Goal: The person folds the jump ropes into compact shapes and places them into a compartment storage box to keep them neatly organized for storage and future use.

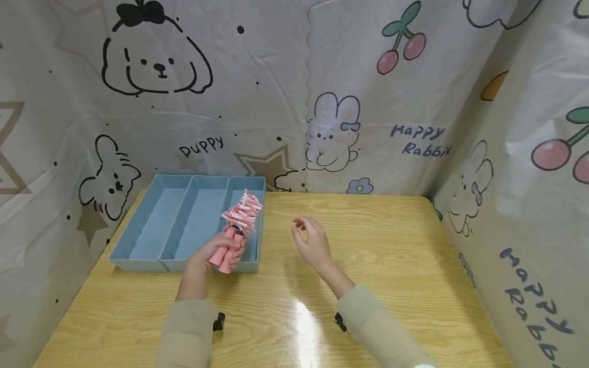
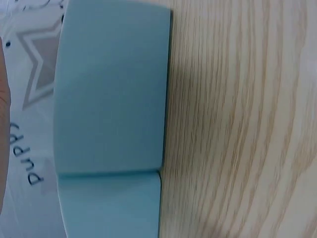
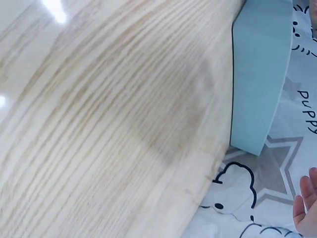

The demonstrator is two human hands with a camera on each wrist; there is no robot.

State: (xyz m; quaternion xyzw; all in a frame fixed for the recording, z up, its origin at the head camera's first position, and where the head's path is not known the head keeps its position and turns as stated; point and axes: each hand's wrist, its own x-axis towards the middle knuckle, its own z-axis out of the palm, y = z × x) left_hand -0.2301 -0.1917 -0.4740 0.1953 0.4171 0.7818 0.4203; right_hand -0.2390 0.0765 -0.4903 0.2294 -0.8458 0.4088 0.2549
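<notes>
In the head view my left hand (image 1: 209,250) grips the two pink handles of a beaded jump rope (image 1: 243,212). Its pink and white segmented cord is bundled above the fist, over the rightmost compartment of a blue three-part bin (image 1: 138,266). Only a sliver of that hand shows at the left wrist view's edge; the rope is out of sight there. My right hand (image 1: 314,243) hovers over the table to the right of the bin, fingers loosely curved and nothing in them. Its fingers also show at the right wrist view's lower right edge.
The bin stands at the left back of the wooden table (image 1: 368,245), its compartments open upward. A printed cloth (image 1: 257,102) hangs behind the table and along both sides. Each sleeve has a small black device (image 1: 219,322) at the cuff.
</notes>
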